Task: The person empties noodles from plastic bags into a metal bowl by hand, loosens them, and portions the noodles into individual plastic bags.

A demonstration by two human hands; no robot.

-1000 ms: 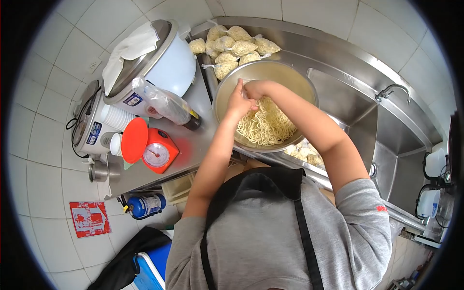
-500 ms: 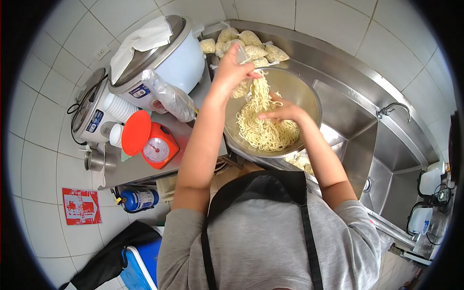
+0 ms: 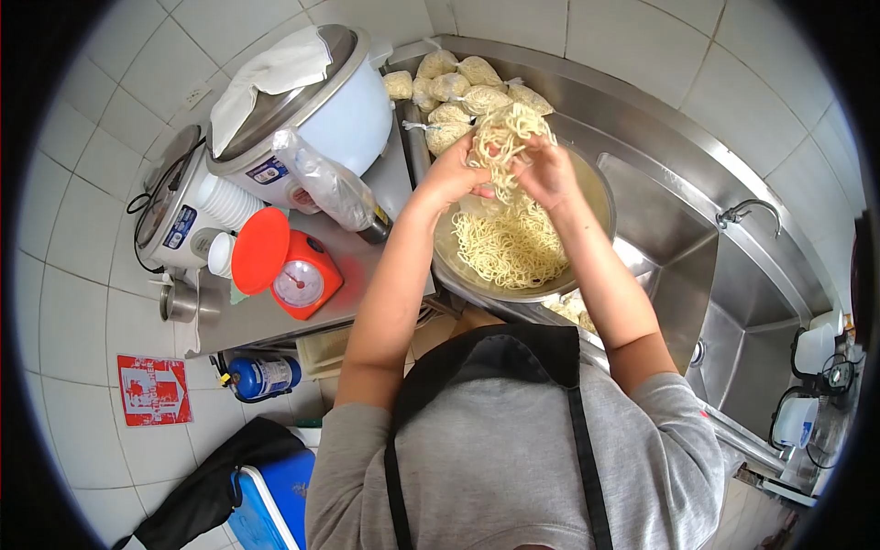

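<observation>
A clump of yellow noodles [image 3: 506, 137] is raised over the big metal bowl [image 3: 607, 213], between my two hands. Thin clear plastic shows around the clump, apparently a plastic bag [image 3: 495, 207]. My left hand [image 3: 456, 176] grips the bag from the left side, fingers closed. My right hand [image 3: 548, 174] is curled against the noodles from the right; some of its fingertips are hidden behind them. Below, a loose heap of noodles [image 3: 513, 247] lies in the bowl.
Several knotted bags of noodles [image 3: 481, 99] are piled behind the bowl. To the left stand a red scale [image 3: 307, 280], a large rice cooker [image 3: 344, 119], stacked cups [image 3: 227, 203] and a plastic-wrapped roll [image 3: 325, 188]. On the right are a steel sink [image 3: 655, 215] and tap [image 3: 750, 215].
My right hand has risen from the heap in the bowl to the bag, now beside my left hand. My left hand has come slightly down, and the hanging noodles are now gathered up between both hands.
</observation>
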